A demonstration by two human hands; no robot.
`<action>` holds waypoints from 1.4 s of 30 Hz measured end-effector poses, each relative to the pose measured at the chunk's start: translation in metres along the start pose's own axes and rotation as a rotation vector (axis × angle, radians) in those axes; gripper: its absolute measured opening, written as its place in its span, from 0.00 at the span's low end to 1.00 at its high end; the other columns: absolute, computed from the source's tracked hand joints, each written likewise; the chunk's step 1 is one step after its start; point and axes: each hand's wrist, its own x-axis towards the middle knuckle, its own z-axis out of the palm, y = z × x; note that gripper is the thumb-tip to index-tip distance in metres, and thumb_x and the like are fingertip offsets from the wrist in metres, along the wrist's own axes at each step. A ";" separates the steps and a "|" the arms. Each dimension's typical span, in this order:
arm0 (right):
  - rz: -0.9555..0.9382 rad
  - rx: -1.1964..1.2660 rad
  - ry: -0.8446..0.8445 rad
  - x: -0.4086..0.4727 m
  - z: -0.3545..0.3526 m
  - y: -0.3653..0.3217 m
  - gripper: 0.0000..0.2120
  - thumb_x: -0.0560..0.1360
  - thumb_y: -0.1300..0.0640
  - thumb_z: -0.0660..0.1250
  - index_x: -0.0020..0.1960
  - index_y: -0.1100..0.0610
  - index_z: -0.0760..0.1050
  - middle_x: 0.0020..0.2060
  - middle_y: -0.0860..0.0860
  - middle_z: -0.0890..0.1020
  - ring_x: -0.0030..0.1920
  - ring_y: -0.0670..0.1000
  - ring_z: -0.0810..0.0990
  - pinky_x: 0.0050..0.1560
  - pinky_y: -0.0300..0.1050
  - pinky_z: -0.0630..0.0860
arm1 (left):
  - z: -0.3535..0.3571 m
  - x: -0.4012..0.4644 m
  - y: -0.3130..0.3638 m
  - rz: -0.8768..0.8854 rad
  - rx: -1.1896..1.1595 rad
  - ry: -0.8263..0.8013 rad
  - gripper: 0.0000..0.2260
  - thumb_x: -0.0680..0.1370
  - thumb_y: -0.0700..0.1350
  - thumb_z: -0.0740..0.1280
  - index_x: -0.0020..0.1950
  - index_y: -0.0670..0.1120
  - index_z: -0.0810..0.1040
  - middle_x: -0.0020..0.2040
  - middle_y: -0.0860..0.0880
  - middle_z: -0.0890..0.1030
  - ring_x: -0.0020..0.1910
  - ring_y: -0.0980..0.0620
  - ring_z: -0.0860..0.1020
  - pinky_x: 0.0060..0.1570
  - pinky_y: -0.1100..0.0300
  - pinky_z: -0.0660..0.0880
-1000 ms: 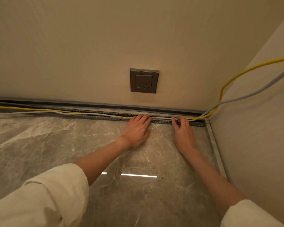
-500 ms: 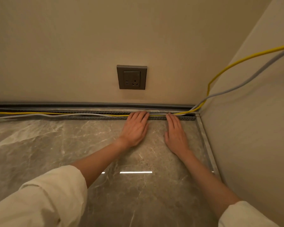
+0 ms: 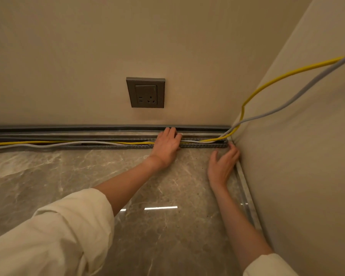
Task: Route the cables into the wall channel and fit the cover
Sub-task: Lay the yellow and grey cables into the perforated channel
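Observation:
A grey slotted channel (image 3: 203, 145) lies along the foot of the back wall. A yellow cable (image 3: 267, 86) and a grey cable (image 3: 299, 96) come down from the upper right, bend at the corner and run left along the channel. Further left both cables lie partly over its front edge. My left hand (image 3: 165, 146) lies flat across the channel and cables, fingers spread, reaching the strip behind. My right hand (image 3: 222, 166) hovers by the channel's right end at the corner, fingers apart, holding nothing. A long grey strip (image 3: 88, 128), perhaps the cover, lies against the wall.
A grey wall socket (image 3: 145, 93) sits on the back wall above my left hand. The side wall (image 3: 307, 176) closes the space on the right, with a pale trim strip (image 3: 247, 196) at its foot. The floor (image 3: 68, 176) is glossy brown marble.
My right hand has moved right from the channel to the corner and lifted its fingers. My left hand has slid forward over the channel. The view has shifted.

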 end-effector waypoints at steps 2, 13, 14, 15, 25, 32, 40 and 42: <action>0.006 0.027 -0.021 0.000 0.000 -0.001 0.23 0.74 0.60 0.66 0.65 0.68 0.66 0.60 0.65 0.71 0.62 0.62 0.70 0.63 0.52 0.67 | -0.003 0.001 0.000 -0.011 -0.039 0.006 0.15 0.74 0.42 0.67 0.59 0.42 0.71 0.56 0.42 0.73 0.55 0.44 0.70 0.52 0.51 0.70; 0.037 0.219 -0.124 0.016 0.000 -0.010 0.12 0.79 0.53 0.61 0.52 0.62 0.75 0.46 0.58 0.79 0.50 0.55 0.76 0.48 0.38 0.67 | -0.023 -0.022 -0.010 0.023 -0.187 0.000 0.10 0.73 0.44 0.68 0.50 0.48 0.69 0.48 0.47 0.80 0.45 0.45 0.78 0.38 0.57 0.65; 0.034 0.215 -0.134 0.018 0.000 -0.010 0.13 0.79 0.54 0.60 0.51 0.63 0.76 0.45 0.57 0.80 0.48 0.55 0.77 0.44 0.36 0.65 | -0.024 -0.023 -0.011 0.026 -0.192 -0.002 0.10 0.73 0.43 0.68 0.50 0.48 0.69 0.48 0.47 0.80 0.45 0.45 0.77 0.38 0.57 0.65; 0.040 0.205 -0.132 0.020 0.001 -0.009 0.14 0.80 0.54 0.59 0.49 0.64 0.77 0.43 0.58 0.81 0.46 0.56 0.78 0.41 0.36 0.64 | -0.026 -0.024 -0.011 0.025 -0.196 -0.004 0.10 0.73 0.43 0.68 0.50 0.48 0.69 0.49 0.47 0.80 0.45 0.45 0.77 0.38 0.57 0.65; 0.058 0.142 -0.020 0.035 0.005 -0.015 0.14 0.81 0.59 0.56 0.47 0.69 0.75 0.42 0.61 0.85 0.45 0.60 0.82 0.44 0.41 0.69 | -0.042 -0.033 -0.033 0.016 -0.190 -0.035 0.10 0.73 0.43 0.68 0.52 0.45 0.70 0.52 0.45 0.79 0.49 0.42 0.77 0.39 0.54 0.68; 0.104 0.229 0.011 0.035 0.010 -0.018 0.12 0.80 0.60 0.56 0.48 0.68 0.72 0.40 0.63 0.84 0.43 0.60 0.82 0.41 0.35 0.67 | -0.045 -0.035 -0.038 -0.010 -0.232 -0.028 0.11 0.73 0.42 0.68 0.52 0.46 0.70 0.51 0.45 0.79 0.48 0.43 0.77 0.41 0.54 0.69; 0.338 0.412 -0.245 0.040 0.007 -0.009 0.11 0.82 0.55 0.52 0.46 0.60 0.67 0.48 0.63 0.74 0.50 0.64 0.80 0.43 0.61 0.81 | -0.041 -0.038 -0.039 0.002 -0.236 0.010 0.10 0.73 0.40 0.68 0.52 0.44 0.71 0.51 0.45 0.79 0.47 0.42 0.77 0.42 0.51 0.72; 0.397 0.482 -0.283 0.044 0.007 -0.009 0.12 0.82 0.55 0.52 0.43 0.57 0.69 0.46 0.61 0.75 0.46 0.61 0.81 0.36 0.53 0.83 | -0.042 -0.036 -0.039 -0.007 -0.249 0.018 0.11 0.73 0.40 0.68 0.52 0.46 0.70 0.51 0.45 0.79 0.47 0.43 0.78 0.42 0.52 0.73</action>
